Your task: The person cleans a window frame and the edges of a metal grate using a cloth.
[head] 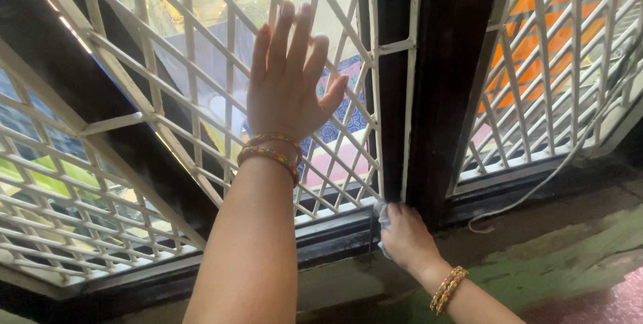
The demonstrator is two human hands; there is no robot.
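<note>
Wiping looks to be the step in hand, down at the foot of the window: the right hand [407,235] is curled shut around a small pale cloth [382,215] and presses it into the corner where the dark upright post [445,83] meets the lower frame rail [335,233]. The left hand [289,79] is spread flat, fingers open, against the white diamond-pattern grille [194,116], holding nothing and seemingly bracing the body. Beaded bangles [271,151] sit on that wrist, and a similar beaded bracelet [449,289] on the other. By my judgement, carrying the wipe further would call for sliding the cloth along the rail or up the post while keeping pressure in the narrow groove. A thin white cord [536,187] trails across the sill to the right and could snag the cloth, and the close bars of the grille leave little room for fingers.
</note>
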